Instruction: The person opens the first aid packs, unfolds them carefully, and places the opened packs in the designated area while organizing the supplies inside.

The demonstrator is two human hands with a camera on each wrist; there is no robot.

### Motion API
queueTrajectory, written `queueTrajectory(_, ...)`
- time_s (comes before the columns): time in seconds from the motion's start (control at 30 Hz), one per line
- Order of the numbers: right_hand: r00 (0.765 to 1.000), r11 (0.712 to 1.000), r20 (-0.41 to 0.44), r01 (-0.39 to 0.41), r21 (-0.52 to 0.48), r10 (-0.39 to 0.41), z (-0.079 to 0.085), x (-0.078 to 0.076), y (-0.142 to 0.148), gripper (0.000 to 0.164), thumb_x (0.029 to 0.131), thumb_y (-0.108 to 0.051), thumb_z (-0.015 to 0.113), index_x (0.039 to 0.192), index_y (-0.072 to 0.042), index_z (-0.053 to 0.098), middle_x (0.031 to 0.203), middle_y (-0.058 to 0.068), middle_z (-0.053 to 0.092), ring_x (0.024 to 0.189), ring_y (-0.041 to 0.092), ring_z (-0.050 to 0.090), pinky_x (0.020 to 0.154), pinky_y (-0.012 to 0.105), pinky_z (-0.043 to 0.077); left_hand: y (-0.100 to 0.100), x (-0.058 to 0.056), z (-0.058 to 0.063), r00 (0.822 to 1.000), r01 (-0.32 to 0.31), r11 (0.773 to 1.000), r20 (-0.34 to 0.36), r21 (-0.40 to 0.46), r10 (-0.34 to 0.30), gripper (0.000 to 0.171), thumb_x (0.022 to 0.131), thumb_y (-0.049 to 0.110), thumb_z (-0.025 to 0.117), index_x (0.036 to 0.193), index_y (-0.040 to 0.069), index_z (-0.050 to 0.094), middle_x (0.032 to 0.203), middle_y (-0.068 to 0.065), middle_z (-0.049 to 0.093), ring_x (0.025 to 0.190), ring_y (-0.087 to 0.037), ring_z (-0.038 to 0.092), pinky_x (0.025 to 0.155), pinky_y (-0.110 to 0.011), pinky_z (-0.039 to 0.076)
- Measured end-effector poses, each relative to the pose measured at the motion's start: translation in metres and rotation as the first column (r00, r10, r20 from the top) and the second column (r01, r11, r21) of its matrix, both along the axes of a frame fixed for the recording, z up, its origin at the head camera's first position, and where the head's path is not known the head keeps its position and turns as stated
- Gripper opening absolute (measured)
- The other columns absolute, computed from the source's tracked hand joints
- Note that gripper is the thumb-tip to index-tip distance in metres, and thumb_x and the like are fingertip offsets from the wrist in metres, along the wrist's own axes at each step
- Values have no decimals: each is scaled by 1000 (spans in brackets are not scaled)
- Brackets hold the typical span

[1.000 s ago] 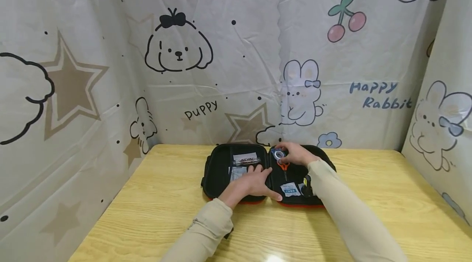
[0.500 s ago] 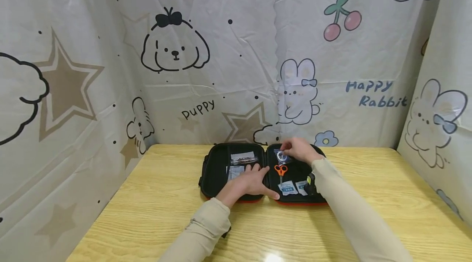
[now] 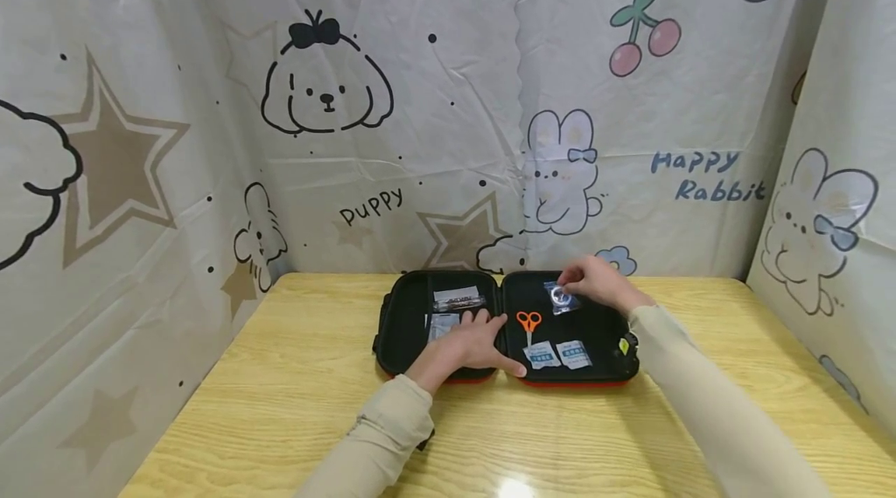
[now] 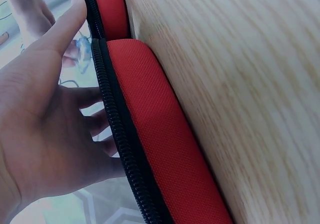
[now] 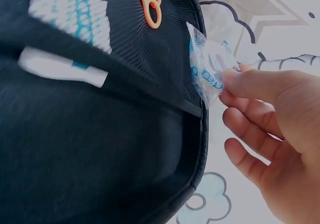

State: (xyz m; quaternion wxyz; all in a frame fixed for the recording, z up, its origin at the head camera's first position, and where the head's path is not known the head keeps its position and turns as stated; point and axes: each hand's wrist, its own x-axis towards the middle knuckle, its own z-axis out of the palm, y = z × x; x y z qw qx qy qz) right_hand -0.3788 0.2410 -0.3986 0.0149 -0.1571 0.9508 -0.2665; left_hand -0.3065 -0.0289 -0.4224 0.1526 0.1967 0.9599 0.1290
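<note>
My right hand (image 3: 595, 280) pinches a clear plastic packet (image 5: 206, 71) between thumb and fingertips; a white roll, likely tape, shows inside it. The packet is over the back of the right half of an open zippered case (image 3: 595, 331), black inside and red outside. Orange-handled scissors (image 3: 529, 319) are in that half near the hinge. Two white-and-blue sachets (image 3: 542, 355) (image 3: 574, 355) sit in front of them. With fingers spread, my left hand (image 3: 470, 346) rests over the case's left half. In the left wrist view its thumb (image 4: 72, 21) reaches the zipper edge.
In the left half, a white packet (image 3: 455, 297) and a pale one (image 3: 441, 325) sit behind a black strap. The case lies at the back of a wooden table (image 3: 315, 358), close to a printed cloth backdrop (image 3: 448, 132).
My right hand has moved right with the clear packet, away from the scissors, whose handles now show fully. Both sachets are uncovered. The left hand stays on the case.
</note>
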Motion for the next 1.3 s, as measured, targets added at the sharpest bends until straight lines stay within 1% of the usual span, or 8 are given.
queueTrajectory(0.23,1000,1000,-21,3,-3,-3,-7,17,20,11,89,-9,69,97,-3,75,90,7,74,79,16,62,73,36,52,2,-1,-4,1000,12,1000,-13,-3,-12,107,72,73,72,158,26,29,159,-10,30,143,-32,30,111,-54,37)
queueTrajectory(0.37,1000,1000,-11,5,8,-5,-11,23,29,12,89,-8,69,98,-3,75,91,8,74,80,17,62,75,38,53,0,-1,-7,1000,9,1000,-8,2,-9,107,72,73,72,158,25,28,159,-10,29,143,-33,30,110,-54,37)
queueTrajectory(0.53,1000,1000,-17,16,21,-15,-16,26,38,12,89,-8,70,98,-1,75,92,10,74,81,19,61,75,41,54,-3,-1,-5,1000,-3,1000,-12,13,3,107,72,72,73,157,25,29,159,-11,30,142,-33,31,110,-55,38)
queueTrajectory(0.7,1000,1000,-11,0,24,0,-21,31,42,11,86,-6,71,94,1,75,87,9,74,76,15,60,69,33,51,-3,0,-4,1000,0,1000,-9,22,0,107,72,72,73,157,25,29,159,-10,30,141,-32,31,110,-55,38)
queueTrajectory(0.8,1000,1000,-9,-5,26,6,-24,32,41,10,86,-6,71,92,0,75,86,7,74,74,14,59,68,31,49,-3,0,-3,1000,1,1000,-5,27,0,107,72,72,73,157,25,29,159,-10,29,142,-32,30,110,-54,38)
queueTrajectory(0.97,1000,999,5,24,42,-24,-28,31,33,8,86,-9,71,90,-3,75,85,5,73,75,15,59,71,32,50,-3,0,-2,1000,1,1000,-5,29,-1,107,72,72,73,158,25,29,160,-10,28,143,-33,29,110,-55,38)
queueTrajectory(1.07,999,998,6,42,40,-43,-30,33,26,9,86,-11,72,89,-3,74,82,4,71,74,15,58,69,32,49,-3,0,-3,1000,4,1000,-10,27,-4,107,72,72,73,158,25,29,160,-10,28,143,-32,30,110,-55,38)
queueTrajectory(1.3,996,995,-12,90,-36,-90,-37,34,10,10,83,-9,73,87,-2,67,73,4,67,67,13,58,63,28,45,-2,0,-3,1000,7,1000,-6,28,-7,107,72,71,73,158,25,29,160,-11,28,144,-33,29,110,-55,37)
